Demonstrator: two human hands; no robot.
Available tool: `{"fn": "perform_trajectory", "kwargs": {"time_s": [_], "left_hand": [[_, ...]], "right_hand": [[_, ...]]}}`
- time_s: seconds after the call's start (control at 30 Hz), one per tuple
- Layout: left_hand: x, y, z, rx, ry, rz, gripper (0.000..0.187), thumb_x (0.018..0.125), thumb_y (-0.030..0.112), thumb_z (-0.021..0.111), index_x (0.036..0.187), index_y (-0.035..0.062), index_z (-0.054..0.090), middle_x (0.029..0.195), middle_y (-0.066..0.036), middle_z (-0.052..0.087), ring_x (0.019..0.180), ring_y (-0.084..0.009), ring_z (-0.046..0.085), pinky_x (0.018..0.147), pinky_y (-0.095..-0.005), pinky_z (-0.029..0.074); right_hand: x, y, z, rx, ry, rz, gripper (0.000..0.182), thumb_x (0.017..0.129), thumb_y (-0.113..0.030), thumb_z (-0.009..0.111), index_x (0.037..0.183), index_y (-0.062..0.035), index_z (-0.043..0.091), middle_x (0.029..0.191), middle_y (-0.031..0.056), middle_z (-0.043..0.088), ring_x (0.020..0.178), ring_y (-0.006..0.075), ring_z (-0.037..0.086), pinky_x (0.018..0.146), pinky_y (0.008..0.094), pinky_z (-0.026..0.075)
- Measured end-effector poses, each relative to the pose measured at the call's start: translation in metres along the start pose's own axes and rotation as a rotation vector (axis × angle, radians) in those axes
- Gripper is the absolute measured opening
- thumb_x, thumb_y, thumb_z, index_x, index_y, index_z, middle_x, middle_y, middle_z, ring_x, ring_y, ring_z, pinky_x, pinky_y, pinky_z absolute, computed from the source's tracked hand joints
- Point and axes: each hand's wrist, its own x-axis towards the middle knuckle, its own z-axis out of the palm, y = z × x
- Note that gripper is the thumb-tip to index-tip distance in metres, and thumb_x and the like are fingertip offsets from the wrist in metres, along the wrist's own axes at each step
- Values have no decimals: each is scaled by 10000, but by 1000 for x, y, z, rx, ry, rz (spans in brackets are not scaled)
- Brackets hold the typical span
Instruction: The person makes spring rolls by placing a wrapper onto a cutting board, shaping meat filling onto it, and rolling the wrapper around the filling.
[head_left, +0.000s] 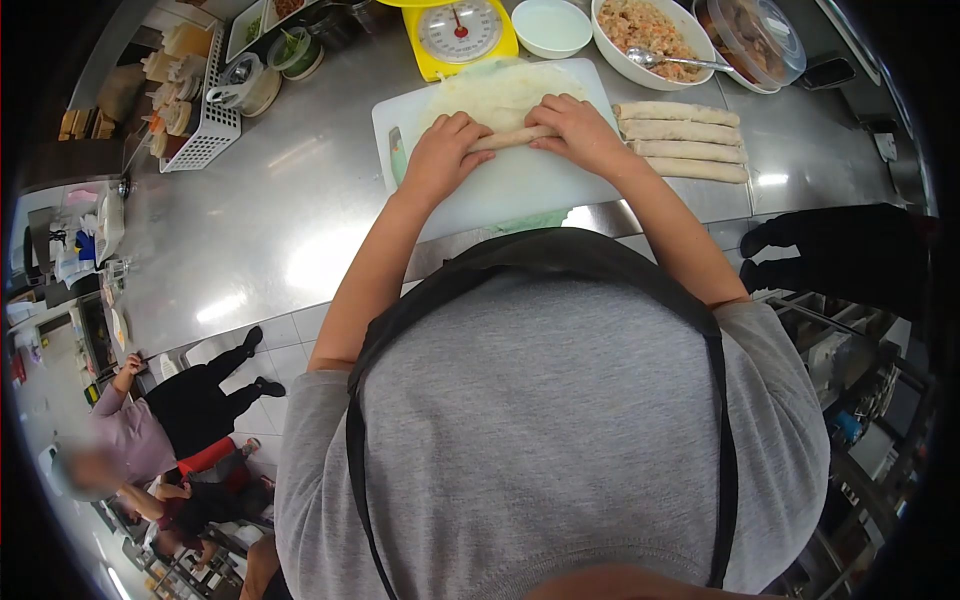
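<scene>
On a white cutting board [470, 200], a pale thin wrapper sheet [490, 98] lies spread, its near part rolled into a slim filled roll [512, 139]. My left hand [445, 158] closes over the roll's left end, fingers curled on top and thumb at the near side. The right end is gripped the same way by my right hand [578, 134]. Between the two hands the middle of the roll shows. Just right of the board, several similar rolls [685, 145] lie side by side on the steel worktop [270, 210].
A yellow dial scale [462, 38], a white bowl [552, 28] and a bowl of chopped filling [650, 40] with a spoon stand behind the board. Further right sits a lidded container [755, 40]. A white basket [205, 110] is at left. Other people [150, 430] are beyond the worktop.
</scene>
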Motion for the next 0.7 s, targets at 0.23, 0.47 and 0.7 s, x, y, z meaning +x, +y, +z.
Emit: {"fn": "perform_trajectory", "kwargs": {"time_s": [0.23,0.47,0.7], "left_hand": [[-14,11,-11,-78,-156,-29,334,746,196,706,1045,74,618,957,-74,567,935,-272,523,813,-360,432],[-17,20,7,-107,34,8,514,724,174,717,1201,107,537,964,-69,586,914,-266,544,812,-373,422],[-56,-8,-10,-70,109,-105,497,750,147,705,1216,108,536,995,-52,619,961,-239,559,852,-368,417]], "right_hand": [[-13,-21,-8,44,-152,53,306,739,-261,712,975,-131,566,949,24,544,961,226,530,802,388,411],[-15,-30,5,25,-14,-18,341,715,-274,734,954,-115,550,967,36,544,936,248,522,787,373,423],[2,3,-26,-67,0,27,327,767,-332,702,920,-84,554,942,66,558,921,271,552,785,390,444]]}}
